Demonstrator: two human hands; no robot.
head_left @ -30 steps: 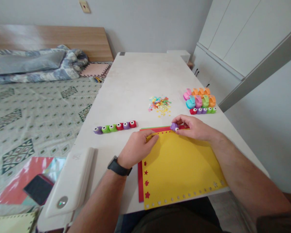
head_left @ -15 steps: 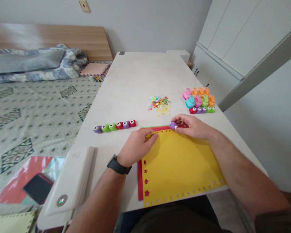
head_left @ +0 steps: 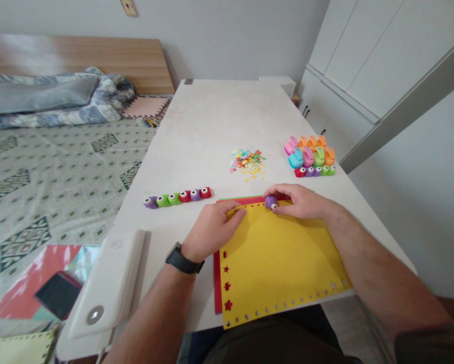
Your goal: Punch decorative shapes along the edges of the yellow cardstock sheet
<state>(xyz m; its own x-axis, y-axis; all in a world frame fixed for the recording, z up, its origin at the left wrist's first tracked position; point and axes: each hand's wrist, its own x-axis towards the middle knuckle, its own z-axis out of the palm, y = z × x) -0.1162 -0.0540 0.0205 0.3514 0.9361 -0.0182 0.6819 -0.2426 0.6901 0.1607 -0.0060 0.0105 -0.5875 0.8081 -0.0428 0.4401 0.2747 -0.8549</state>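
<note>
Now the right hand (head_left: 302,201) has drawn the purple punch (head_left: 270,202) slightly nearer

1. The right hand (head_left: 305,203) had shifted slightly toward the person, its fingers now reaching around the far side of the small purple plastic punch (head_left: 271,202).
2. That punch had come slightly nearer too, at the far edge of the yellow sheet (head_left: 283,258).
3. The white device's round display (head_left: 94,315), green earlier, looked pale.
</note>
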